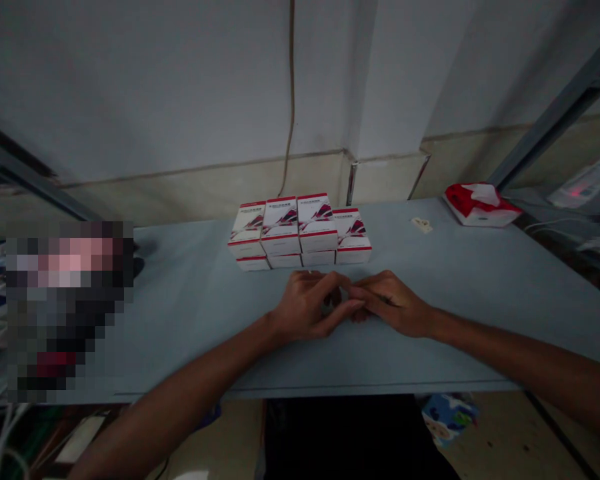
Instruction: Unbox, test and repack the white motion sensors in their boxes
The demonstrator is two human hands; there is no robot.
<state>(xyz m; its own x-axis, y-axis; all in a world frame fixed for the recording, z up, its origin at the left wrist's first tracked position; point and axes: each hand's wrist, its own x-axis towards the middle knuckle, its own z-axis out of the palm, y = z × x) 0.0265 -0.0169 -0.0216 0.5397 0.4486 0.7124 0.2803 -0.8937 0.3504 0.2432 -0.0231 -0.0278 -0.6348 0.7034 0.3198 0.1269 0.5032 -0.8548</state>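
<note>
Midway across the pale blue-grey tabletop [195, 313], close to the far edge's centre, the left hand [305, 308] and right hand [393, 305] meet just in front of a block of white-and-red cartons [300, 230]. The left hand's fingers [330, 283] curl inward, and the right hand's fingers [367, 297] lie nearly straight and pressed together, their tips overlapping the left hand's. Whether they pinch something small between them, I cannot tell. Neither hand clearly touches the cartons. Four cartons stand upright side by side, with the rightmost set slightly back and lower, and a row of flat cartons shows beneath them. Toward the far right corner lies a red-and-white tissue box [481, 205], tilted, with a small beige paper scrap [422, 225] on the tabletop near it. Behind the far edge, a thin brown cable [291, 100] hangs down the wall [155, 87].
</note>
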